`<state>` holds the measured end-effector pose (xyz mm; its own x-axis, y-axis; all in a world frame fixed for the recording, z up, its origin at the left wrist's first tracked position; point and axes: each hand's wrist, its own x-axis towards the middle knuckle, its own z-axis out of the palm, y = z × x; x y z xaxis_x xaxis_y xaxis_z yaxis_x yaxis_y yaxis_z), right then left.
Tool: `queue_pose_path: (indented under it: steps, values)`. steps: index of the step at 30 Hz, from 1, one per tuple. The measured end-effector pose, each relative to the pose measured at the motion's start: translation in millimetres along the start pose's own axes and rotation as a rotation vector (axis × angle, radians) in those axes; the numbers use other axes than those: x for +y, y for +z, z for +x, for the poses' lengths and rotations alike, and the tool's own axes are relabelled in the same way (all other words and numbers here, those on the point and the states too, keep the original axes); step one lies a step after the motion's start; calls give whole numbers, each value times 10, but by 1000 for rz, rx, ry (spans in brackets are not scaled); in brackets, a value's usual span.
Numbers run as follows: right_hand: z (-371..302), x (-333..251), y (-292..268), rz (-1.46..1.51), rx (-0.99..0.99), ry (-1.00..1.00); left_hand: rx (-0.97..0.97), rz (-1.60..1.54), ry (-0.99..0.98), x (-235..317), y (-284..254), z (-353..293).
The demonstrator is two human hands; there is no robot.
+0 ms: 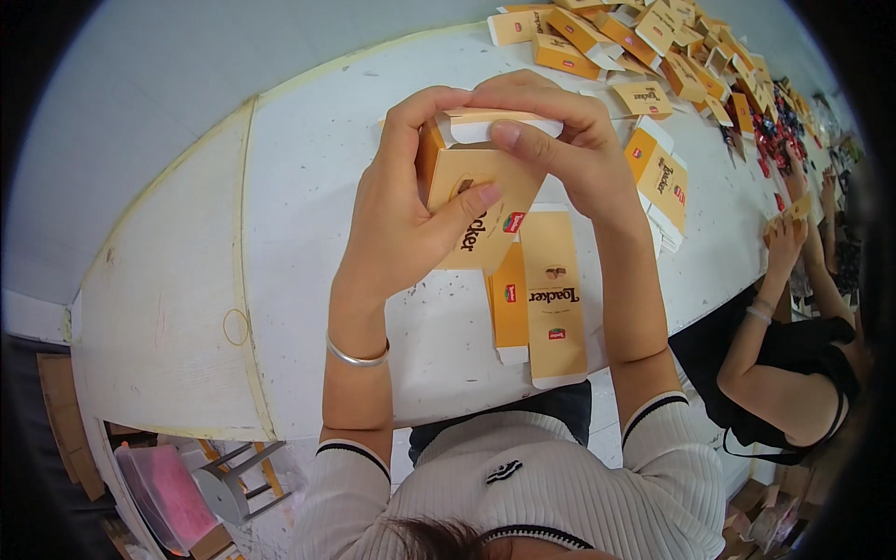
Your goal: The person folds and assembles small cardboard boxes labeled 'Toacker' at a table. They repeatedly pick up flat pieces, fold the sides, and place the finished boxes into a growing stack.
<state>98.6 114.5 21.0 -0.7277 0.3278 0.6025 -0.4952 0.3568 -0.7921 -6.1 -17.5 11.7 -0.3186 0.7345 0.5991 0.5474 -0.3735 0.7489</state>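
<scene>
A yellow-orange cardboard box [459, 168] is held up over the white table, between both my hands. My left hand [397, 210] wraps its left side, with the thumb pressed on the front panel. My right hand [574, 154] grips the upper right, its thumb on the white-edged flap [476, 129] at the top end and its fingers curled over the far side. That flap looks partly folded in. Below the box, flat unfolded cartons [555, 327] of the same colour lie near the table's front edge. What the box contains, if anything, is hidden.
A stack of flat cartons [661, 182] lies to the right. Beyond it rises a large pile of formed boxes [644, 47], with small red and dark packets [775, 135] alongside. A co-worker's hand [786, 241] holds a box at far right. A rubber band [236, 327] rests on the left.
</scene>
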Motion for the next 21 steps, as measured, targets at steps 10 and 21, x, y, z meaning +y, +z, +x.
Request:
queue_pose_path:
  steps: [10, 21]
  values:
    - [-20, -20, -6, -41, -106, -102, 73, -126, 96, -21, 63, 26]
    - [-13, -59, 80, 52, -23, -66, 127, -549, -78, -28, 101, 38]
